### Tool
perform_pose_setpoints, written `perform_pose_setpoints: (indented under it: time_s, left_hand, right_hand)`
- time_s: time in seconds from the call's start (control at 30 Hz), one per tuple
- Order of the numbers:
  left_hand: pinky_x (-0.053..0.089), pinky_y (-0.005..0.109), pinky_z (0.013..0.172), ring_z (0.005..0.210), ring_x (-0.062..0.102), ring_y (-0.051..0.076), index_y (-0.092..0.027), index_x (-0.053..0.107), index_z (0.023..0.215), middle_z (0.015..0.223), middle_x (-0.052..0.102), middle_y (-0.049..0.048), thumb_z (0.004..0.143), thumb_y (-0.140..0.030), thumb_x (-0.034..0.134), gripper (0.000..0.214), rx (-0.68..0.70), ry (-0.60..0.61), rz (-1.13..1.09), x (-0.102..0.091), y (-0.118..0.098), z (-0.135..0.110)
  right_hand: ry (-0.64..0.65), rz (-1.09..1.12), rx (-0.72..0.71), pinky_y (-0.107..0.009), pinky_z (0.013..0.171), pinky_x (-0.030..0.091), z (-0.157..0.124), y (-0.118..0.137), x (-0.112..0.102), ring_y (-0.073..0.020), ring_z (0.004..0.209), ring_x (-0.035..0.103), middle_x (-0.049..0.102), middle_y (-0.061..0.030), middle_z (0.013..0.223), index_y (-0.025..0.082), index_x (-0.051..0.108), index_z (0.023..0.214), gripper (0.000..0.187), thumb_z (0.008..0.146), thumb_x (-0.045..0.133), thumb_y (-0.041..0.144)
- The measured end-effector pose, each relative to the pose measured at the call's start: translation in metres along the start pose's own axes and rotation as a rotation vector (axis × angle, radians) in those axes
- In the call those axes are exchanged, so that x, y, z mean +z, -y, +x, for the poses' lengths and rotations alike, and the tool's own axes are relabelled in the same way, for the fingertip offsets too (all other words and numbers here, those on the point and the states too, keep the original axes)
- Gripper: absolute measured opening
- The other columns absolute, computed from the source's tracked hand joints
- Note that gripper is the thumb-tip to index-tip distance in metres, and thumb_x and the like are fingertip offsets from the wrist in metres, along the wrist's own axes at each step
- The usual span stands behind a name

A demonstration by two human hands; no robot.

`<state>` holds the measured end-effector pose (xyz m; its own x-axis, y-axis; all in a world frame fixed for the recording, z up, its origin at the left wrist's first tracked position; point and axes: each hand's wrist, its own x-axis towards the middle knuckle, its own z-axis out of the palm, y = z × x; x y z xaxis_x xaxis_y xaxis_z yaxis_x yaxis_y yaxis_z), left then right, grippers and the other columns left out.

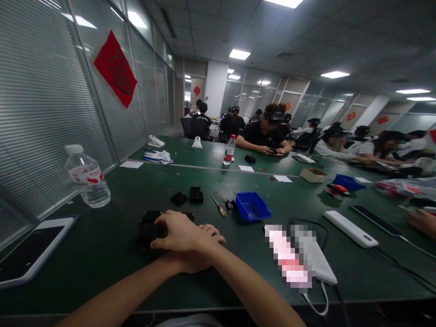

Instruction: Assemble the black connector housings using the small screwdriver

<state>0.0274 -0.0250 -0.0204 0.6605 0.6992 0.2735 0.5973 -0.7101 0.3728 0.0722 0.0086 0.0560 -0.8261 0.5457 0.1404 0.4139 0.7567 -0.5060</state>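
My forearms cross at the wrists, the right one on top. Reaching over to the left, my right hand (180, 231) has its thumb and index finger curved around the right end of a black plastic part (149, 232). Another black block (152, 215) lies just behind it, partly covered by my fingers. Beneath my right wrist, my left hand (204, 259) lies on the table, its spread fingertips showing to the right and its palm hidden. Beyond the hands are two black plastic pieces (196, 195), a screwdriver (218, 205) and a small black piece (230, 205).
A blue bin (252, 206) with small parts stands right of the screwdriver. A water bottle (89, 177) and a phone (36, 250) are at left. White power banks (350, 228) and cables lie at right. Across the green table (136, 272) sits a person (264, 134).
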Motion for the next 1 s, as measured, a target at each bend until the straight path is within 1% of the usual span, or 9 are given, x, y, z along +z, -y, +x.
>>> perform_pose_setpoints:
  time_s: [0.07, 0.1, 0.2, 0.27, 0.37, 0.47, 0.6, 0.73, 1.0]
  left_hand:
    - [0.039, 0.051, 0.112, 0.127, 0.051, 0.030, -0.030, 0.058, 0.130, 0.133, 0.059, 0.0047, 0.094, -0.024, 0.058, 0.037, -0.005, 0.061, -0.033, -0.005, -0.002, 0.003]
    - [0.039, 0.051, 0.112, 0.128, 0.050, 0.029, -0.030, 0.057, 0.132, 0.134, 0.058, 0.0051, 0.094, -0.024, 0.058, 0.038, -0.008, 0.077, -0.045, -0.008, -0.003, 0.004]
    - [0.036, 0.049, 0.115, 0.131, 0.047, 0.028, -0.032, 0.049, 0.141, 0.137, 0.055, 0.0064, 0.094, -0.026, 0.060, 0.049, -0.018, 0.108, -0.076, -0.009, -0.002, 0.005]
    - [0.035, 0.049, 0.115, 0.132, 0.045, 0.028, -0.033, 0.044, 0.146, 0.140, 0.053, 0.0068, 0.094, -0.028, 0.061, 0.054, -0.028, 0.112, -0.093, -0.005, 0.001, 0.005]
    - [0.037, 0.045, 0.112, 0.129, 0.048, 0.027, -0.035, 0.043, 0.147, 0.135, 0.056, 0.0052, 0.098, -0.033, 0.058, 0.051, -0.023, 0.071, -0.101, 0.006, 0.008, 0.006]
    - [0.038, 0.045, 0.111, 0.129, 0.048, 0.028, -0.032, 0.046, 0.147, 0.134, 0.058, 0.0060, 0.096, -0.039, 0.063, 0.054, -0.026, 0.047, -0.092, 0.014, 0.013, 0.008]
    - [0.038, 0.045, 0.112, 0.128, 0.050, 0.028, -0.029, 0.050, 0.145, 0.136, 0.059, 0.0067, 0.094, -0.038, 0.066, 0.054, -0.038, 0.016, -0.086, 0.013, 0.011, 0.009]
    - [0.039, 0.044, 0.111, 0.125, 0.052, 0.028, -0.028, 0.055, 0.140, 0.133, 0.061, 0.0067, 0.091, -0.036, 0.069, 0.051, -0.039, 0.000, -0.074, 0.011, 0.009, 0.010]
    - [0.040, 0.045, 0.111, 0.125, 0.052, 0.028, -0.026, 0.060, 0.135, 0.132, 0.062, 0.0070, 0.090, -0.036, 0.073, 0.048, -0.041, 0.036, -0.046, 0.014, 0.013, 0.012]
  right_hand:
    - [0.022, -0.025, -0.013, -0.034, 0.078, 0.051, 0.007, 0.002, 0.008, -0.0255, 0.092, 0.067, 0.070, -0.0117, 0.108, 0.013, 0.071, 0.117, 0.051, 0.079, 0.079, 0.046]
    - [0.042, -0.026, -0.011, -0.034, 0.078, 0.051, 0.010, 0.003, 0.010, -0.0256, 0.093, 0.068, 0.070, -0.0118, 0.108, 0.013, 0.071, 0.118, 0.052, 0.079, 0.079, 0.047]
    - [0.088, -0.049, -0.002, -0.035, 0.079, 0.054, 0.017, 0.005, 0.017, -0.0290, 0.098, 0.069, 0.071, -0.0151, 0.112, 0.012, 0.070, 0.120, 0.056, 0.079, 0.079, 0.049]
    - [0.102, -0.075, 0.003, -0.037, 0.081, 0.055, 0.020, 0.005, 0.022, -0.0309, 0.102, 0.069, 0.070, -0.0170, 0.115, 0.011, 0.070, 0.120, 0.055, 0.078, 0.078, 0.047]
    - [0.121, -0.078, 0.031, -0.040, 0.081, 0.057, 0.022, 0.006, 0.028, -0.0334, 0.103, 0.070, 0.069, -0.0187, 0.121, 0.012, 0.069, 0.119, 0.055, 0.079, 0.076, 0.049]
    - [0.104, -0.080, 0.061, -0.043, 0.082, 0.059, 0.022, 0.007, 0.033, -0.0345, 0.102, 0.071, 0.067, -0.0189, 0.125, 0.012, 0.066, 0.125, 0.059, 0.080, 0.072, 0.049]
    - [0.056, -0.112, 0.067, -0.045, 0.082, 0.060, 0.019, 0.010, 0.035, -0.0343, 0.101, 0.072, 0.067, -0.0171, 0.124, 0.015, 0.058, 0.136, 0.065, 0.080, 0.069, 0.045]
    - [0.021, -0.154, 0.076, -0.046, 0.078, 0.061, 0.015, 0.014, 0.033, -0.0339, 0.097, 0.073, 0.068, -0.0159, 0.120, 0.017, 0.056, 0.137, 0.061, 0.082, 0.066, 0.043]
    - [0.006, -0.185, 0.080, -0.045, 0.079, 0.061, 0.013, 0.015, 0.032, -0.0336, 0.101, 0.072, 0.067, -0.0149, 0.124, 0.020, 0.052, 0.140, 0.060, 0.084, 0.065, 0.039]
